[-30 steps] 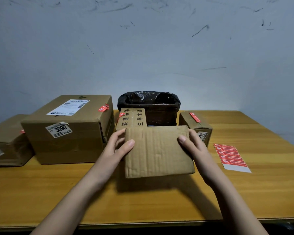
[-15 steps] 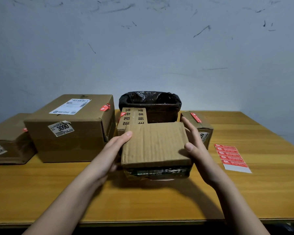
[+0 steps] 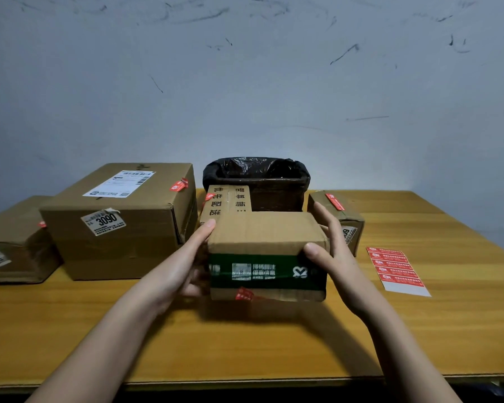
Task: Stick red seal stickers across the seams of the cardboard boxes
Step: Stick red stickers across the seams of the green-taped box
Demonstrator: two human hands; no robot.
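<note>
1. Both hands held a small cardboard box (image 3: pixel 266 232) at the middle of the wooden bench (image 3: pixel 245 344), its green-taped side facing the camera.
2. The left hand (image 3: pixel 184 266) gripped the box's left end, its fingers (image 3: pixel 207 228) lying along the top edge and partly curled beneath.
3. The right hand (image 3: pixel 333 254) clasped the right end, thumb on the near top corner and the other fingers extended along the far side.
4. A red seal sticker (image 3: pixel 244 294) sat on the lower front edge of the box.
5. A sheet of red stickers (image 3: pixel 396 269) lay flat on the bench to the right, apart from the box.
6. A large carton marked 3090 (image 3: pixel 120 222) stood to the left, and a black-lined bin (image 3: pixel 256 181) behind.
</note>
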